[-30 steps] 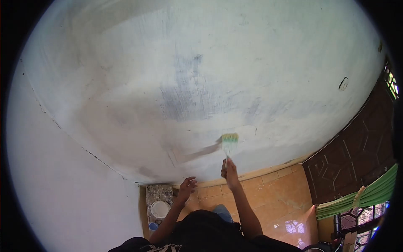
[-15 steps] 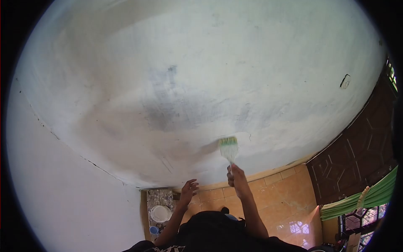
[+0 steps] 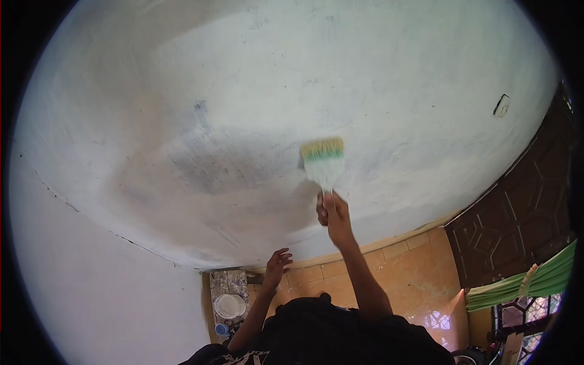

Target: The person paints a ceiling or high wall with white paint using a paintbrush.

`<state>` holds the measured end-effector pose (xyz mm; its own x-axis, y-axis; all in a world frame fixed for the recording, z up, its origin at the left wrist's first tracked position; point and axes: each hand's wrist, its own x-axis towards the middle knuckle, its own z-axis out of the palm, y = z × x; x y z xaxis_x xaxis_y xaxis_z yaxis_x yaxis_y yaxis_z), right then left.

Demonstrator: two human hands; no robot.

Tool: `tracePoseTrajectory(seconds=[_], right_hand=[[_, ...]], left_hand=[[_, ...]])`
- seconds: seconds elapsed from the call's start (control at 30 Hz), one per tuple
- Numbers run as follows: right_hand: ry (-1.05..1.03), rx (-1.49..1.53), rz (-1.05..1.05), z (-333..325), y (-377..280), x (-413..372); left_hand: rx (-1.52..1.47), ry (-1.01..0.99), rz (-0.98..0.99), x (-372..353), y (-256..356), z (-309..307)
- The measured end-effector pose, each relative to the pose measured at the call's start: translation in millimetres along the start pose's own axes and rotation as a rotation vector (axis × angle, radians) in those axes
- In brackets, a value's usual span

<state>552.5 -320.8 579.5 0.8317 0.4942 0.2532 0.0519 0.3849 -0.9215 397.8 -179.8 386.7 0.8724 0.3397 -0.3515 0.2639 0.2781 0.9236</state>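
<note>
My right hand [image 3: 334,217] is closed round the handle of a wide paintbrush [image 3: 323,163], which points up the wall. Its bristles are yellowish with a green band below them, and they lie at or very near the wall surface; contact is hard to make out. The wall [image 3: 377,79] is whitish, with a darker grey-blue patch [image 3: 219,164] to the left of the brush. My left hand [image 3: 278,267] hangs near the foot of the wall, fingers apart and holding nothing.
At lower left a paint-spattered stand [image 3: 228,281] bears a white tub [image 3: 230,306] and a blue cup [image 3: 221,330]. A switch plate [image 3: 502,106] sits on the wall at right. Beyond are a dark door [image 3: 511,207], a green curtain [image 3: 517,286] and orange floor tiles [image 3: 401,277].
My right hand has moved the paintbrush up the wall and slightly left. My left hand has risen a little, still open. The view has shifted slightly.
</note>
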Motion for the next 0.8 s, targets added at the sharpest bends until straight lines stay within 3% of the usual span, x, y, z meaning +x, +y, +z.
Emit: tracePoseTrajectory(seconds=[0.13, 0.2, 0.37, 0.6, 0.8], right_hand=[[0.093, 0.143, 0.204, -37, 102, -54], [0.187, 0.072, 0.377, -47, 131, -84], [0.176, -0.110, 0.688, -77, 181, -132], [0.100, -0.016, 0.776, -73, 169, -127], [-0.005, 0.030, 0.617, -44, 42, -79]], left_hand=[[-0.002, 0.030, -0.019, -1, -1, 0], [-0.003, 0.035, -0.026, -2, -4, 0], [0.003, 0.048, -0.017, -2, -8, -2], [-0.008, 0.042, -0.009, -6, -4, 9], [-0.019, 0.046, -0.009, -6, -6, 11]])
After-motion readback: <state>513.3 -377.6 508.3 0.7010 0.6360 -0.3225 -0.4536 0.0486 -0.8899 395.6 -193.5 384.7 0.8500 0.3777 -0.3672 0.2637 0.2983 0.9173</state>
